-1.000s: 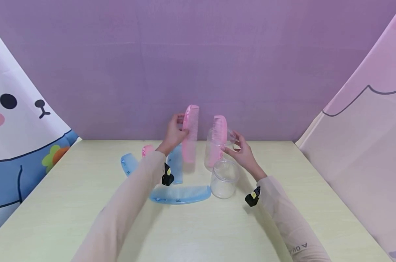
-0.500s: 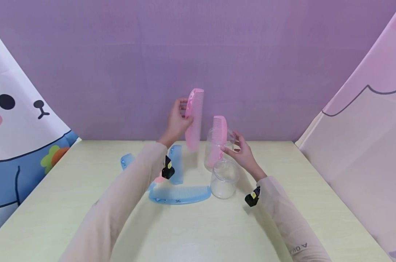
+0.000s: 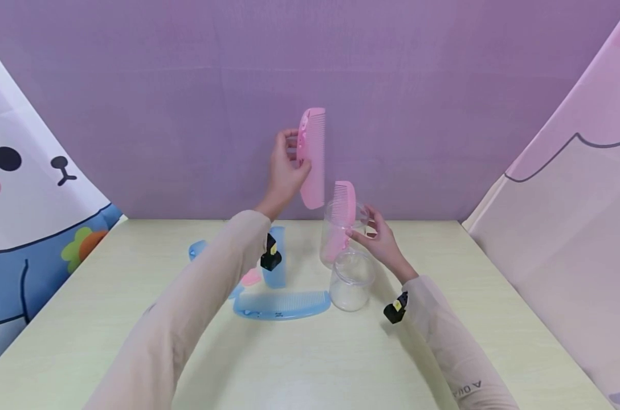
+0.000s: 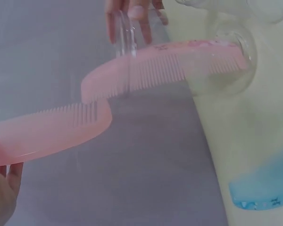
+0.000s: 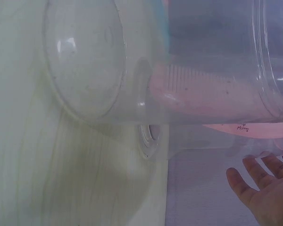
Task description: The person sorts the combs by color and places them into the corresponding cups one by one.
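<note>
My left hand [image 3: 286,173] pinches a pink comb [image 3: 315,154] along its spine and holds it upright, raised in front of the purple backdrop. The lower end of this comb is just left of and above a tall clear jar [image 3: 326,247]. Inside that jar a second pink comb [image 3: 344,202] stands with its top sticking out past the rim. My right hand [image 3: 384,245] grips the tall jar from the right near its mouth, thumb in front and fingers behind. In the left wrist view the held comb's end [image 4: 101,117] overlaps the top of the comb in the jar.
Another clear jar [image 3: 352,285] stands in front of the tall one. A blue comb [image 3: 284,307] lies to its left, and a second blue comb [image 3: 276,276] lies behind that. Other blue pieces and a pink piece [image 3: 251,277] are partly hidden under my left sleeve.
My left hand has lifted the pink comb off the tabletop area, up and slightly right. My right hand and both jars have stayed in place.
</note>
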`<state>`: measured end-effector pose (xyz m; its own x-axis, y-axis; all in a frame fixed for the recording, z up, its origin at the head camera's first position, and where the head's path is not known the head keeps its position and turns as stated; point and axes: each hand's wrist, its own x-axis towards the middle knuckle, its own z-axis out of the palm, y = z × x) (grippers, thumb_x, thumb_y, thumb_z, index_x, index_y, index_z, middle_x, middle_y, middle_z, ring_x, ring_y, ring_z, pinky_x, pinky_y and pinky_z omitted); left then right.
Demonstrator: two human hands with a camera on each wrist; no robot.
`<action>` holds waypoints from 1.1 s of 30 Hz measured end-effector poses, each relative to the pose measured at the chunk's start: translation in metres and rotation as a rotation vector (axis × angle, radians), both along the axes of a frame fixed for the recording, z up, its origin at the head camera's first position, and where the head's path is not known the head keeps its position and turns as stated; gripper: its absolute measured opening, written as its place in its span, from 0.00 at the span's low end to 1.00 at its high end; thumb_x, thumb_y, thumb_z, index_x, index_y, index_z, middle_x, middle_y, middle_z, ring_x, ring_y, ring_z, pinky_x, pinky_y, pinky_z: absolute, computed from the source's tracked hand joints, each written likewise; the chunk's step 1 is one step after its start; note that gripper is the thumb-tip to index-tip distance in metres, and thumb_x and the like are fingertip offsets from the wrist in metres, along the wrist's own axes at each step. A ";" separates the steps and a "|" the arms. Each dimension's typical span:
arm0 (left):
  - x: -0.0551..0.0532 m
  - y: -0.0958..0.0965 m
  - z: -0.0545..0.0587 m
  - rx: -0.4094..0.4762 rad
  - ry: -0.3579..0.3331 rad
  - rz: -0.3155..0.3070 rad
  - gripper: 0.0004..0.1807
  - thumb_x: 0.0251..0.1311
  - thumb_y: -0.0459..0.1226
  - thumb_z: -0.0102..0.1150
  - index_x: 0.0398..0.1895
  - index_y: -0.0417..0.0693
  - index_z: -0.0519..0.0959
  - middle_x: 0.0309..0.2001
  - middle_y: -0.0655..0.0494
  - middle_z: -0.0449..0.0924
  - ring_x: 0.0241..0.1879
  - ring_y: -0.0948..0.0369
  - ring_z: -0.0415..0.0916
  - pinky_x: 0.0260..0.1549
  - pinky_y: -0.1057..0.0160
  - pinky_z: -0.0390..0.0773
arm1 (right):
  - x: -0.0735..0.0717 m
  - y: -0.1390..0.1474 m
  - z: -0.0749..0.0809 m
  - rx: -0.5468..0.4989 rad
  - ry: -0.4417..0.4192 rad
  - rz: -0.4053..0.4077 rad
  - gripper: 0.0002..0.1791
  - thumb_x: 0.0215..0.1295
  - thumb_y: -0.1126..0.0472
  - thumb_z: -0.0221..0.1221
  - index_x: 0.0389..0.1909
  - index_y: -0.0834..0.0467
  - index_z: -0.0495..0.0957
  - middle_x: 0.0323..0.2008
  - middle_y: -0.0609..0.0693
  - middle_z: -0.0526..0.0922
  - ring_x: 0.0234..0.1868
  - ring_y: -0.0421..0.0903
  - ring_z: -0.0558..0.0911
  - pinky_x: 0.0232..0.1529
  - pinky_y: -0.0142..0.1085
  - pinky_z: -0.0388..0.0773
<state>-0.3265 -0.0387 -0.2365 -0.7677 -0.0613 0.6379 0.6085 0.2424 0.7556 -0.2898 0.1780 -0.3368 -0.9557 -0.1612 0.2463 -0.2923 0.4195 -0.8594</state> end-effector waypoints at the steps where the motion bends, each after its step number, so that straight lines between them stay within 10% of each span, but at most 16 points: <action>1: 0.000 0.002 0.001 0.007 0.014 -0.001 0.28 0.54 0.30 0.58 0.57 0.49 0.61 0.50 0.52 0.70 0.44 0.61 0.72 0.45 0.67 0.78 | 0.000 0.000 0.000 0.001 0.000 -0.001 0.44 0.57 0.59 0.61 0.69 0.63 0.46 0.67 0.64 0.55 0.65 0.62 0.61 0.61 0.56 0.63; 14: 0.000 0.028 -0.007 0.047 0.019 -0.047 0.27 0.52 0.27 0.58 0.56 0.45 0.62 0.49 0.46 0.72 0.41 0.55 0.74 0.39 0.61 0.81 | -0.002 0.002 -0.002 -0.018 0.013 0.013 0.44 0.57 0.60 0.61 0.68 0.63 0.47 0.66 0.65 0.56 0.65 0.64 0.60 0.61 0.56 0.63; 33: -0.002 0.052 -0.050 0.061 -0.051 -0.126 0.27 0.54 0.28 0.57 0.57 0.45 0.61 0.50 0.47 0.69 0.42 0.54 0.73 0.42 0.61 0.80 | -0.001 0.002 -0.003 -0.011 0.032 0.025 0.43 0.58 0.62 0.60 0.68 0.64 0.46 0.66 0.66 0.56 0.64 0.63 0.61 0.60 0.57 0.63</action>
<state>-0.3288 0.0133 -0.2867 -0.8034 0.0000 0.5955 0.5913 0.1190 0.7977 -0.2912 0.1805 -0.3397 -0.9431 -0.1816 0.2784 -0.3296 0.4021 -0.8542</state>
